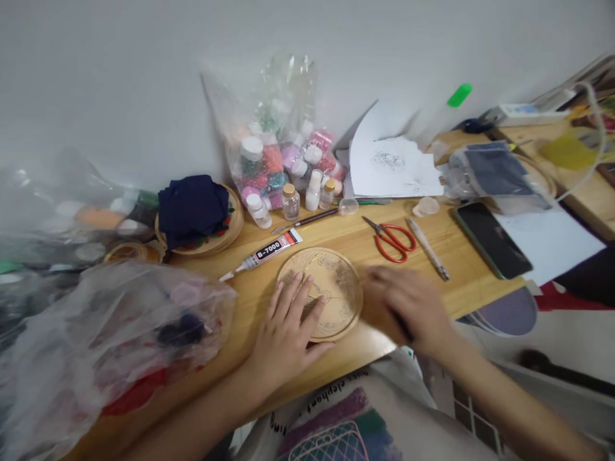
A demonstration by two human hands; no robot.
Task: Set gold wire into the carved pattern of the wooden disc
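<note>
A round, pale wooden-rimmed hoop (339, 317) lies on the table, with dark line drawing and a yellow strand on its face. My left hand (291, 320) rests on its lower left part, fingers stretched out and spread. Just right of the hoop is my right hand (413, 307), smeared by motion, so its grip does not show. A blurred brown shape (382, 314) shows beside its fingers; I cannot make out what it is. A tube of B-7000 glue (271, 251) lies behind the left hand, and red-handled scissors (394, 242) lie behind the right.
Small bottles (291, 202) and a plastic bag of coloured jars (273, 153) stand along the wall. A dark-handled tool (317, 218), a pen (427, 250) and a phone (492, 238) lie on the table (259, 288). Dark blue cloth (192, 208) and a crumpled bag (120, 333) are at left.
</note>
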